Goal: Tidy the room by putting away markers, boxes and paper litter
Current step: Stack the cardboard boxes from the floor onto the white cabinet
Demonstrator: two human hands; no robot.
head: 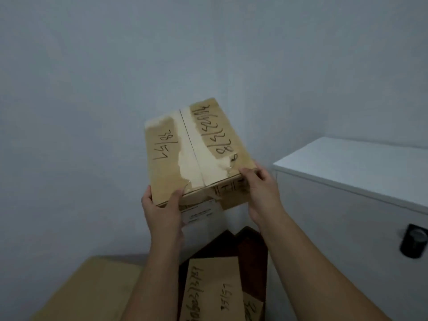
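Note:
A brown cardboard box with handwritten numbers and torn tape on its top is held up in the air, tilted, in front of a pale wall. My left hand grips its near left corner, thumb on top. My right hand grips its near right corner. A white label shows on the box's near side, partly hidden by my left hand. Below, another cardboard box with handwritten numbers lies between my forearms.
A large plain cardboard box sits at the lower left. A white cabinet stands at the right, with a black round knob on its front. Dark wooden floor shows in the corner below the held box.

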